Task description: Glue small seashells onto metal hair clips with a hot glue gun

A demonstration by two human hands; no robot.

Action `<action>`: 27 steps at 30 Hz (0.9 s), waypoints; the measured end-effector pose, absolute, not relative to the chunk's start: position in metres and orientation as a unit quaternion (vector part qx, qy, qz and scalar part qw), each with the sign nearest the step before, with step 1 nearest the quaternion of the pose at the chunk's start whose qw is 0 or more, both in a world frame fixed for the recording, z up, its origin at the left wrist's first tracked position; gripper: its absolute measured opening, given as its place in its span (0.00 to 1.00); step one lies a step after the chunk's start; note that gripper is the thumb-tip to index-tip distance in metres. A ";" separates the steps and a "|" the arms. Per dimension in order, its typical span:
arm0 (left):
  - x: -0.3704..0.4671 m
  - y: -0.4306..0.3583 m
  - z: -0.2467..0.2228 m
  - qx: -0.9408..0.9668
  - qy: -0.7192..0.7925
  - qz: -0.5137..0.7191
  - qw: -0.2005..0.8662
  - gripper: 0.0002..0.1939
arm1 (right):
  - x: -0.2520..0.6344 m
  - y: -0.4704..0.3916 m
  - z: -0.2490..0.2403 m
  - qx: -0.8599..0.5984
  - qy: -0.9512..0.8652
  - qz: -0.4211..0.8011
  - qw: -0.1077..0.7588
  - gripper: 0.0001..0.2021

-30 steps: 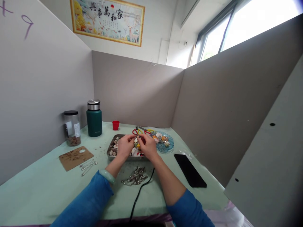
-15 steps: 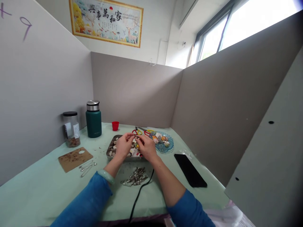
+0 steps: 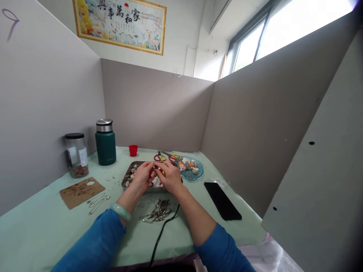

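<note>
My left hand (image 3: 144, 175) and my right hand (image 3: 169, 176) meet above a metal tray (image 3: 151, 190). The fingers of both are pinched together around something small and dark that I cannot make out. Under them the tray holds many small pale and brown pieces, with a few white, red and yellow bits; my hands hide much of it. In front of the tray lies a heap of metal safety pins (image 3: 159, 210). A black cord (image 3: 160, 235) runs past the heap to the table's front edge.
Behind the tray lie red- and yellow-handled scissors (image 3: 161, 156) and a red cup (image 3: 133, 150). A blue glass plate (image 3: 195, 175) with wrapped sweets and a black phone (image 3: 222, 201) sit right. Left are a green flask (image 3: 105, 145), a jar (image 3: 77, 156), brown card (image 3: 81, 192) and large pins (image 3: 98, 201).
My fingertips have drawn closer together, and the left hand has turned slightly inward. The whole view has shifted a little, so everything sits further left. The table things have stayed put.
</note>
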State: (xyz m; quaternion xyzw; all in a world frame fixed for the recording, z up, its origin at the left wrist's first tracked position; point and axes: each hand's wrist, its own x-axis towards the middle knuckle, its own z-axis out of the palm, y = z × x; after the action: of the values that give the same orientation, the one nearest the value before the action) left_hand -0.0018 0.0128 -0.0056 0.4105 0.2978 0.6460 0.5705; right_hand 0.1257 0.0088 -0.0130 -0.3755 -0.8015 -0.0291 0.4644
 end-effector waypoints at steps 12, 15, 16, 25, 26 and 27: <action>-0.012 0.019 -0.005 0.359 0.318 0.657 0.581 0.09 | 0.146 0.028 -0.014 -0.585 -0.751 -0.097 0.289 0.11; -0.012 0.017 -0.003 0.356 0.318 0.646 0.595 0.08 | 0.145 0.030 -0.019 -0.608 -0.754 -0.085 0.232 0.12; -0.012 0.017 -0.003 0.356 0.318 0.642 0.599 0.07 | 0.144 0.030 -0.019 -0.610 -0.755 -0.083 0.224 0.12; -0.012 0.013 0.002 0.370 0.316 0.633 0.602 0.08 | 0.145 0.028 -0.019 -0.615 -0.755 -0.099 0.204 0.17; -0.013 0.013 0.002 0.370 0.318 0.633 0.602 0.07 | 0.146 0.028 -0.020 -0.617 -0.754 -0.101 0.202 0.17; -0.013 0.013 0.002 0.369 0.320 0.632 0.601 0.07 | 0.146 0.028 -0.020 -0.620 -0.752 -0.102 0.200 0.17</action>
State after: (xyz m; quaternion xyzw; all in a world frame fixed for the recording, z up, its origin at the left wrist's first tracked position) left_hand -0.0127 0.0126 0.0017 0.3690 0.3198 0.6322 0.6015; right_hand 0.1462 0.0284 -0.0205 -0.6196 -0.7520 -0.1022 0.2003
